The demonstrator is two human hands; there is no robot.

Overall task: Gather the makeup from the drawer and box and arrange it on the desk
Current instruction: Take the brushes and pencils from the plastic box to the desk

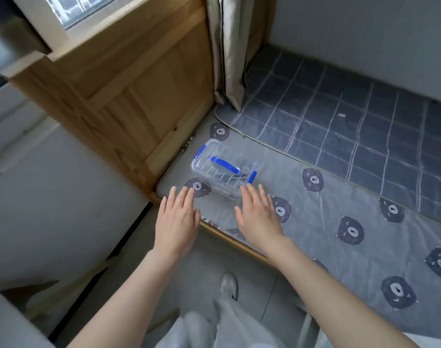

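A small clear plastic box with a blue handle and blue side clips rests closed on the bed, near the corner by the wooden headboard. Dark items show faintly through its lid; what they are I cannot tell. My left hand hovers flat, fingers apart, just short of the box's near left corner. On the other side my right hand is spread the same way, its fingertips close to the box's near right corner. Neither hand touches the box. No desk or drawer is in view.
The bed has a grey sheet with bear-face prints and a dark checked blanket at the back. A wooden headboard stands left of the box, a curtain hangs in the corner. The floor and my shoe are below.
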